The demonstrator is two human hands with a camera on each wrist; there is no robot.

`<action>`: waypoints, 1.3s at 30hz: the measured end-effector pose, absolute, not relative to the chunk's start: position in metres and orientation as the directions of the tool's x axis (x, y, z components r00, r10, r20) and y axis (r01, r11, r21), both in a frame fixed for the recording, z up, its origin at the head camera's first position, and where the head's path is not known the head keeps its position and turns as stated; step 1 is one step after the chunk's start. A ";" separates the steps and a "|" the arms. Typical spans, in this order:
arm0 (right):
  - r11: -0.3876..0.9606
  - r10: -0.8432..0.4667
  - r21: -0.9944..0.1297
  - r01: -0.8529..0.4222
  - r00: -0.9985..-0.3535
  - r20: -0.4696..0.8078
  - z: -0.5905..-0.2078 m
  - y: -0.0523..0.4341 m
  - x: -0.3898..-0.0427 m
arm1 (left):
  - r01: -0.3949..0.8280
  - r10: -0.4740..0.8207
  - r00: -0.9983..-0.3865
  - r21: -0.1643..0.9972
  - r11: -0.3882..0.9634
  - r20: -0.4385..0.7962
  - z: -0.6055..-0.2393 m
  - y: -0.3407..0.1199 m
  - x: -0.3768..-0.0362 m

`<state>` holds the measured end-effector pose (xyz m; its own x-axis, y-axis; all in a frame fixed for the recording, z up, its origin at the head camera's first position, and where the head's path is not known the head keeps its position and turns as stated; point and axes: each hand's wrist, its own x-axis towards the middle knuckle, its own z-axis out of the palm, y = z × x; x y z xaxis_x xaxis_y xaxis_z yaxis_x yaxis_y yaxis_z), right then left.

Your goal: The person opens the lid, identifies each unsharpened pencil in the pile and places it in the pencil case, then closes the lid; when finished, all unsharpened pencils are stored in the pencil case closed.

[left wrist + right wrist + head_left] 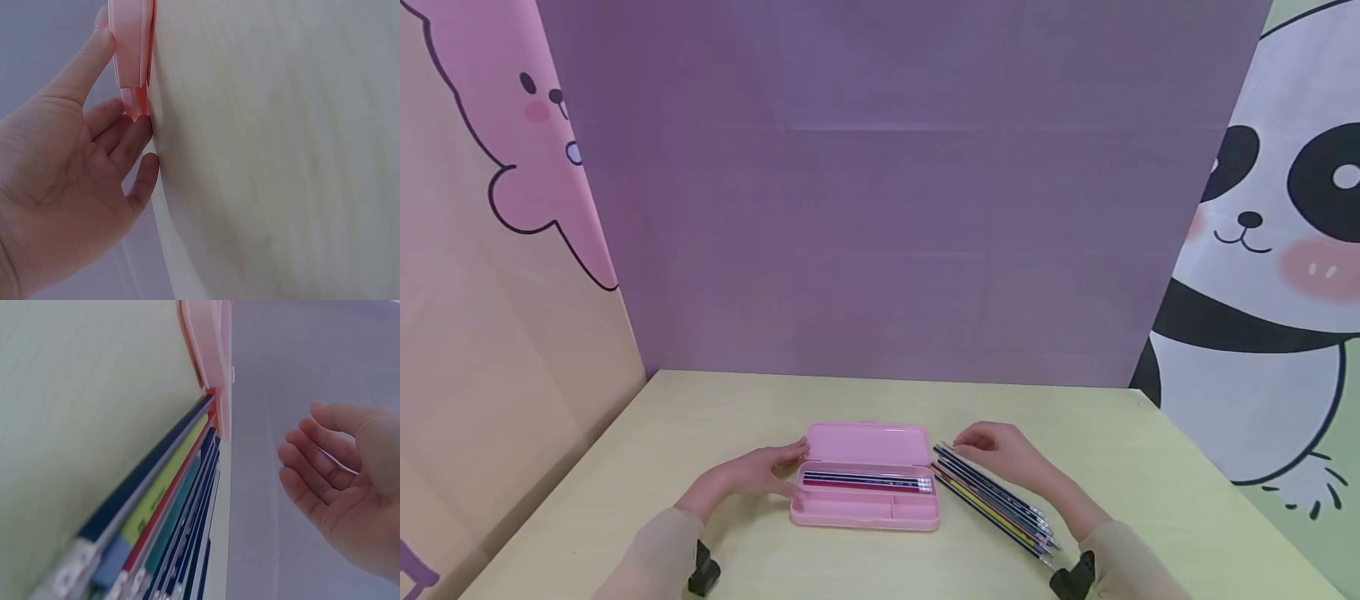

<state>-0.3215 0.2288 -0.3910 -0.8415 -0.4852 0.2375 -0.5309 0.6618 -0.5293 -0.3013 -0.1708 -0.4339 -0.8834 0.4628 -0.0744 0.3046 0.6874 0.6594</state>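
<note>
An opened pink pencil case (865, 509) lies on the table with its lid (868, 443) folded back away from me. Several dark pencils and a red one (867, 484) lie side by side in its long rear compartment. My left hand (752, 475) touches the case's left end, thumb by the tray and fingers by the lid. To the right of the case, a slanting bunch of pencils (992, 497) lies on the table, mostly dark, with yellow, red and green among them. Above its far end hovers my right hand (350, 487), fingers loosely bent, holding nothing.
The pale wooden table (737, 408) ends at a purple backdrop (887, 208). A pink cartoon figure (497, 83) is on the left wall and a panda picture (1262, 275) on the right. Black wrist devices (703, 571) sit at both sleeves.
</note>
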 end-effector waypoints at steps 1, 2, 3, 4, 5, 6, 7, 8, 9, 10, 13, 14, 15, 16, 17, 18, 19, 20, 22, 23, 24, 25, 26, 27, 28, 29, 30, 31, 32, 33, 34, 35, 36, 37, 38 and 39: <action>0.658 -0.486 -0.536 -0.529 -0.842 0.235 -0.391 0.231 -0.321 | 0.304 0.461 -0.884 0.658 0.689 -0.074 -0.433 -0.171 -0.301; 0.655 -0.486 -0.540 -0.528 -0.842 0.234 -0.391 0.233 -0.321 | 0.303 0.460 -0.885 0.657 0.690 -0.074 -0.433 -0.170 -0.301; 0.653 -0.486 -0.544 -0.527 -0.843 0.233 -0.391 0.235 -0.321 | 0.302 0.457 -0.886 0.657 0.691 -0.074 -0.433 -0.170 -0.300; 0.652 -0.484 -0.548 -0.524 -0.844 0.231 -0.391 0.237 -0.321 | 0.299 0.455 -0.887 0.657 0.692 -0.074 -0.432 -0.170 -0.300; 0.649 -0.485 -0.550 -0.525 -0.843 0.231 -0.391 0.238 -0.320 | 0.296 0.453 -0.888 0.658 0.692 -0.076 -0.432 -0.170 -0.300; 0.649 -0.484 -0.555 -0.520 -0.845 0.227 -0.391 0.240 -0.320 | 0.294 0.451 -0.889 0.658 0.693 -0.076 -0.432 -0.170 -0.300; 0.651 -0.482 -0.556 -0.518 -0.847 0.224 -0.391 0.241 -0.320 | 0.292 0.448 -0.890 0.659 0.693 -0.077 -0.432 -0.170 -0.300; 0.654 -0.481 -0.553 -0.516 -0.848 0.223 -0.391 0.242 -0.319 | 0.289 0.446 -0.892 0.660 0.694 -0.079 -0.432 -0.170 -0.300; 0.658 -0.479 -0.550 -0.514 -0.849 0.221 -0.391 0.243 -0.319 | 0.286 0.442 -0.893 0.659 0.696 -0.080 -0.432 -0.170 -0.300; 0.664 -0.478 -0.545 -0.512 -0.851 0.218 -0.392 0.244 -0.318 | 0.285 0.441 -0.894 0.659 0.696 -0.080 -0.432 -0.170 -0.300; 0.679 -0.476 -0.526 -0.512 -0.853 0.215 -0.392 0.246 -0.316 | 0.285 0.439 -0.895 0.658 0.697 -0.077 -0.432 -0.171 -0.300; 0.684 -0.475 -0.520 -0.512 -0.853 0.215 -0.392 0.247 -0.316 | 0.284 0.437 -0.896 0.657 0.698 -0.078 -0.432 -0.171 -0.300; 0.685 -0.477 -0.517 -0.512 -0.853 0.213 -0.393 0.248 -0.316 | 0.283 0.437 -0.896 0.659 0.697 -0.078 -0.432 -0.171 -0.300; 0.688 -0.479 -0.513 -0.514 -0.852 0.212 -0.393 0.249 -0.316 | 0.282 0.438 -0.896 0.662 0.695 -0.078 -0.432 -0.171 -0.300; 0.688 -0.481 -0.510 -0.517 -0.850 0.212 -0.394 0.250 -0.316 | 0.282 0.438 -0.896 0.662 0.695 -0.078 -0.432 -0.171 -0.301; 0.689 -0.484 -0.507 -0.518 -0.850 0.211 -0.395 0.252 -0.316 | 0.282 0.438 -0.896 0.661 0.696 -0.078 -0.433 -0.172 -0.301; 0.689 -0.487 -0.505 -0.519 -0.849 0.208 -0.396 0.253 -0.316 | 0.282 0.438 -0.896 0.660 0.697 -0.079 -0.433 -0.172 -0.302; 0.689 -0.489 -0.506 -0.520 -0.848 0.205 -0.397 0.255 -0.316 | 0.283 0.438 -0.895 0.658 0.698 -0.079 -0.433 -0.172 -0.302; 0.693 -0.493 -0.503 -0.517 -0.848 0.194 -0.400 0.258 -0.317 | 0.289 0.441 -0.894 0.654 0.699 -0.076 -0.434 -0.172 -0.303; 0.693 -0.495 -0.504 -0.515 -0.849 0.186 -0.401 0.259 -0.316 | 0.290 0.441 -0.894 0.652 0.700 -0.076 -0.434 -0.173 -0.303; 0.696 -0.497 -0.502 -0.513 -0.849 0.179 -0.402 0.261 -0.316 | 0.290 0.442 -0.894 0.653 0.699 -0.076 -0.435 -0.173 -0.303; 0.698 -0.498 -0.502 -0.511 -0.850 0.172 -0.403 0.262 -0.316 | 0.289 0.443 -0.893 0.656 0.698 -0.077 -0.435 -0.173 -0.303; 0.696 -0.504 -0.502 -0.513 -0.847 0.168 -0.404 0.263 -0.316 | 0.288 0.444 -0.893 0.659 0.695 -0.077 -0.435 -0.173 -0.304; 0.697 -0.505 -0.503 -0.511 -0.848 0.162 -0.405 0.265 -0.315 | 0.286 0.445 -0.892 0.663 0.692 -0.079 -0.436 -0.173 -0.304; 0.695 -0.507 -0.509 -0.508 -0.848 0.154 -0.407 0.266 -0.315 | 0.284 0.445 -0.892 0.666 0.690 -0.080 -0.436 -0.173 -0.304; 0.690 -0.510 -0.519 -0.504 -0.848 0.145 -0.407 0.267 -0.314 | 0.284 0.446 -0.892 0.667 0.688 -0.081 -0.437 -0.173 -0.304; 0.689 -0.511 -0.523 -0.501 -0.848 0.139 -0.408 0.268 -0.314 | 0.285 0.447 -0.891 0.668 0.687 -0.079 -0.437 -0.173 -0.304; 0.686 -0.513 -0.532 -0.497 -0.848 0.132 -0.409 0.268 -0.314 | 0.286 0.447 -0.891 0.667 0.688 -0.079 -0.437 -0.173 -0.303; 0.683 -0.514 -0.538 -0.494 -0.849 0.126 -0.410 0.269 -0.313 | 0.291 0.449 -0.891 0.663 0.689 -0.076 -0.437 -0.173 -0.303; 0.682 -0.514 -0.545 -0.488 -0.850 0.118 -0.410 0.270 -0.313 | 0.292 0.448 -0.891 0.661 0.691 -0.075 -0.437 -0.173 -0.303; 0.678 -0.518 -0.550 -0.488 -0.848 0.114 -0.411 0.270 -0.312 | 0.292 0.448 -0.891 0.661 0.691 -0.074 -0.436 -0.172 -0.302; 0.675 -0.521 -0.552 -0.489 -0.846 0.113 -0.411 0.271 -0.312 | 0.293 0.447 -0.891 0.659 0.693 -0.074 -0.436 -0.172 -0.302; 0.674 -0.523 -0.551 -0.492 -0.845 0.114 -0.412 0.271 -0.311 | 0.293 0.447 -0.892 0.659 0.693 -0.073 -0.436 -0.171 -0.302; 0.671 -0.525 -0.553 -0.493 -0.843 0.114 -0.412 0.272 -0.310 | 0.293 0.447 -0.891 0.659 0.693 -0.074 -0.436 -0.171 -0.302; 0.668 -0.528 -0.556 -0.495 -0.841 0.114 -0.412 0.272 -0.310 | 0.295 0.449 -0.890 0.659 0.692 -0.073 -0.436 -0.170 -0.302; 0.668 -0.533 -0.550 -0.501 -0.838 0.116 -0.412 0.273 -0.309 | 0.294 0.450 -0.890 0.661 0.690 -0.074 -0.436 -0.170 -0.302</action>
